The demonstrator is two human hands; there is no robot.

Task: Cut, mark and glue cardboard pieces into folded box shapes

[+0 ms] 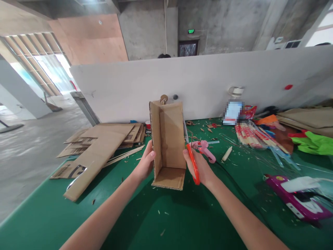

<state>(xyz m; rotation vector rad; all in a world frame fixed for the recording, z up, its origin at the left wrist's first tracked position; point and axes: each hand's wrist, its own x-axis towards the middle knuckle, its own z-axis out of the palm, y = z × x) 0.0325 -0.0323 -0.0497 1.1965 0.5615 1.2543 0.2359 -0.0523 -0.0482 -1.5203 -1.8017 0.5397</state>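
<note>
An open cardboard box piece [168, 144] is held upright above the green table [161, 215], its hollow side facing me. My left hand [145, 163] grips its left wall, fingers wrapped behind the edge. My right hand [199, 166] is closed round red-handled scissors [192, 163], whose blades run up along the box's right wall. Whether the blades are cutting the cardboard I cannot tell.
Flat cardboard sheets [99, 146] and thin wooden sticks [125, 156] lie at the left. A pink glue gun [205, 147] sits just right of the box. Packs of sticks [249, 135], green fabric [312, 144] and a purple device [299, 201] fill the right. A white partition [208, 83] stands behind.
</note>
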